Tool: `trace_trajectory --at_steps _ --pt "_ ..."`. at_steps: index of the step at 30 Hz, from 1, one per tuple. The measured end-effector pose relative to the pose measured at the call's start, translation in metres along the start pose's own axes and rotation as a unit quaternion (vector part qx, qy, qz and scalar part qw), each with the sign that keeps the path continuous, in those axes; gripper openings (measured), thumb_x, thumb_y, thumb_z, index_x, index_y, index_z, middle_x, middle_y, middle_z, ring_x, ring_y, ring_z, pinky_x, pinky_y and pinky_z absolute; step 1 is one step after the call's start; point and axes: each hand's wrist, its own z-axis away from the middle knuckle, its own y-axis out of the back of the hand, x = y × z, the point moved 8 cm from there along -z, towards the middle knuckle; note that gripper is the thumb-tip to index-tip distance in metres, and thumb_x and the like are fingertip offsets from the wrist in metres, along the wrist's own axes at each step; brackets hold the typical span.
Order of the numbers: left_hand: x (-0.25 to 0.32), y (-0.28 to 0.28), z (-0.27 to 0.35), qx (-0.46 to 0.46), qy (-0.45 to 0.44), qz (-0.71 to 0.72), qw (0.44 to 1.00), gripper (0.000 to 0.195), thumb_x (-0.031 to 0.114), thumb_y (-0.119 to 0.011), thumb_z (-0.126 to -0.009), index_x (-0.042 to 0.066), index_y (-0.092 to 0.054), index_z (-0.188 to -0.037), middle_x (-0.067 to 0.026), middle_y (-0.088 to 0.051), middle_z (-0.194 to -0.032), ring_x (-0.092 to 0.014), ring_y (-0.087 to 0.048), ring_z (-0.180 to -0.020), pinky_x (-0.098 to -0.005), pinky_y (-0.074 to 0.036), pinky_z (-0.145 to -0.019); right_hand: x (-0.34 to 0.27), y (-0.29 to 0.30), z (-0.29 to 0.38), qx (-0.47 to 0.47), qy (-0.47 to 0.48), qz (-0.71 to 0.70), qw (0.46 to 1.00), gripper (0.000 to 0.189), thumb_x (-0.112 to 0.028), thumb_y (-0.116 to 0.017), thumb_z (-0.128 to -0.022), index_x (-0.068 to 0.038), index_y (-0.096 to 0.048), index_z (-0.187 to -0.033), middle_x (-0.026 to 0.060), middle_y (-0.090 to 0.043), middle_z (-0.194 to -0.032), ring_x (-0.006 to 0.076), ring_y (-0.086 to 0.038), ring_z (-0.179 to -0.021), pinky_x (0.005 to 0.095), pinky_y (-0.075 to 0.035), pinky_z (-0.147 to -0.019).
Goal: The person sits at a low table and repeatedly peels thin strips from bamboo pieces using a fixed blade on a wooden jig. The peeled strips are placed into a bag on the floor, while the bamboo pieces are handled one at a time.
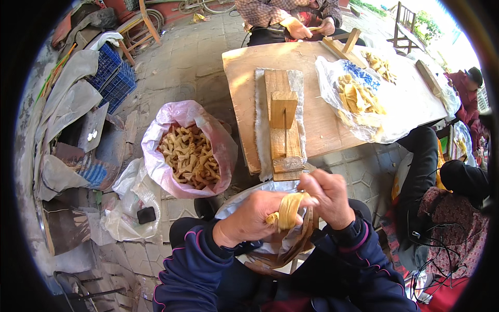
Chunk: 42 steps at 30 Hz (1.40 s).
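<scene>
My left hand point(253, 212) holds a yellowish strip point(289, 210), rawhide by its look, looped in a flat band around its fingers. A crumpled end of the strip sticks out on the left of the band. My right hand point(329, 199) is close against the upper right of the loop, its fingers curled in. Whether those fingers grip the strip's other end is hidden. Both hands are above an open white-lined sack point(269, 249) between my knees. To the left, a pinkish woven sack point(152, 146) holds many knotted tan pieces point(189, 156) of similar material.
Ahead is a wooden table point(241, 89) with a wooden jig point(284, 113) on a cloth. A plastic bag of yellowish strips point(358, 97) lies farther right. Across the table sits a person point(288, 19) handling a strip. Blue crates point(117, 82) stand at left; cables point(440, 249) hang at right.
</scene>
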Motion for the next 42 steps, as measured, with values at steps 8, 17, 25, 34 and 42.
trace_trajectory --at_steps 8,17,25,34,42 --pt "0.031 0.007 0.011 0.11 -0.214 -0.337 0.91 0.031 0.02 -0.078 -0.069 0.012 -0.074 -0.099 -0.0033 -0.061 -0.081 -0.017 -0.059 -0.059 -0.0289 -0.045 -0.048 0.03 -0.076 0.036 -0.232 -0.376 -0.517 0.733 0.017 -0.012 -0.063 -0.093 0.0 -0.064 -0.106 0.0005 -0.064 -0.08 0.0065 -0.057 -0.064 0.0198 -0.042 -0.056" --pt "0.015 0.028 0.006 0.19 -0.074 -0.321 0.925 0.026 0.011 -0.076 -0.078 0.0 -0.069 -0.101 -0.0142 -0.066 -0.105 -0.029 -0.07 -0.082 -0.0345 -0.057 -0.067 -0.017 -0.011 0.009 0.028 0.077 -0.086 0.993 0.013 -0.011 -0.067 -0.092 0.0 -0.067 -0.098 0.0059 -0.066 -0.076 0.0129 -0.061 -0.065 0.025 -0.047 -0.058" --pt "-0.002 0.017 0.008 0.105 0.057 -0.323 0.939 0.015 0.0 -0.067 -0.078 -0.001 -0.066 -0.092 -0.0125 -0.065 -0.113 -0.03 -0.068 -0.088 -0.0349 -0.057 -0.074 -0.008 -0.039 0.012 -0.08 0.063 0.144 0.984 0.023 -0.024 -0.066 -0.09 -0.001 -0.065 -0.091 0.0166 -0.064 -0.073 0.0352 -0.065 -0.067 0.0406 -0.052 -0.057" --pt "0.01 0.061 0.017 0.218 -0.022 -0.038 0.975 0.013 0.008 -0.064 -0.091 -0.005 -0.068 -0.089 -0.0148 -0.066 -0.099 -0.019 -0.064 -0.078 -0.0287 -0.053 -0.069 0.017 -0.063 0.039 -0.292 -0.288 -0.391 0.824 0.055 -0.048 -0.044 -0.102 0.001 -0.065 -0.087 -0.0041 -0.044 -0.061 0.0058 -0.031 -0.054 0.0236 -0.024 -0.051" --pt "-0.036 0.052 0.016 0.196 0.147 0.192 0.95 0.034 0.03 -0.074 -0.087 -0.002 -0.067 -0.097 -0.01 -0.065 -0.101 -0.009 -0.06 -0.07 -0.0213 -0.046 -0.061 0.028 -0.062 0.027 -0.193 -0.323 -0.461 0.803 0.045 -0.04 -0.048 -0.102 -0.003 -0.064 -0.082 -0.0087 -0.032 -0.056 0.0034 -0.024 -0.049 0.0233 -0.017 -0.047"
